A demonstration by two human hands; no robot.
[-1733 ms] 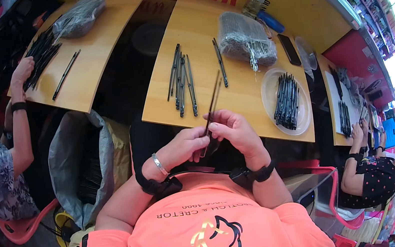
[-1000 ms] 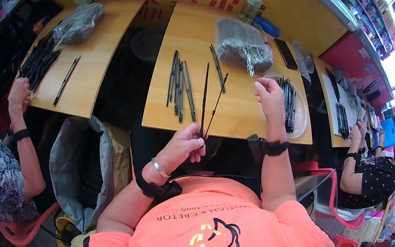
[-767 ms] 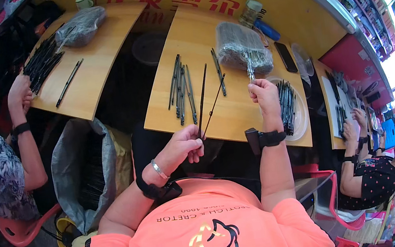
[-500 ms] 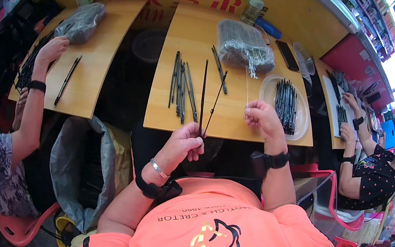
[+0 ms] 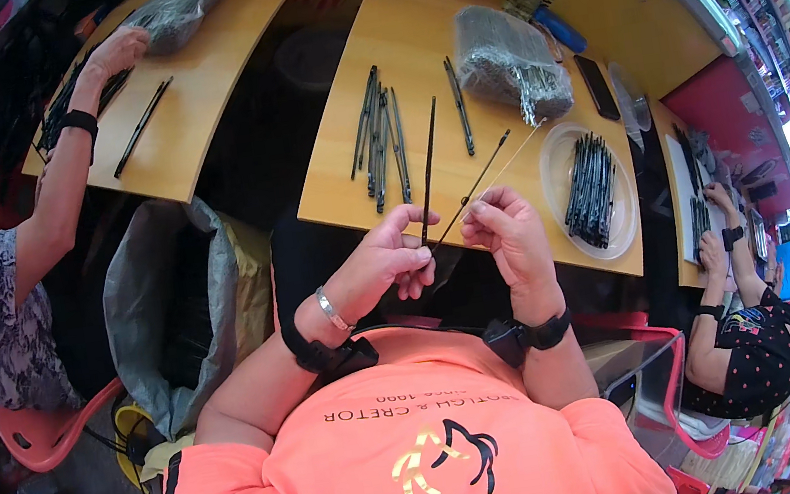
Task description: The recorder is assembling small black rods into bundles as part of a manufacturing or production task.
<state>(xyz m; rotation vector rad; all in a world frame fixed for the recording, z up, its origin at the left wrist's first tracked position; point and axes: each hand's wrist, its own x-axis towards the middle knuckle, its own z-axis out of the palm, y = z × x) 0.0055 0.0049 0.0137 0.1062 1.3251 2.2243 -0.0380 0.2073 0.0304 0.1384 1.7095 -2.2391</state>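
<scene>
My left hand (image 5: 382, 264) pinches two thin black sticks (image 5: 427, 170) that point up and away over the edge of the wooden table (image 5: 415, 32). My right hand (image 5: 512, 236) is close beside it, fingers closed on a thin pale wire (image 5: 511, 156) that slants up to the right. Both hands hover just in front of the table's near edge, almost touching each other. A loose row of black sticks (image 5: 379, 136) lies on the table beyond my left hand.
A white plate (image 5: 565, 150) holding several black sticks sits at the right. A clear bag of wire parts (image 5: 506, 65) lies farther back, with a dark phone (image 5: 597, 87) beside it. One person works at the left table (image 5: 190, 84), another sits at the right. A grey sack (image 5: 178, 318) stands at my left.
My right hand reached out to the bag of wire parts, took a thin wire, and came back to meet my left hand. The left hand kept the black sticks nearly still.
</scene>
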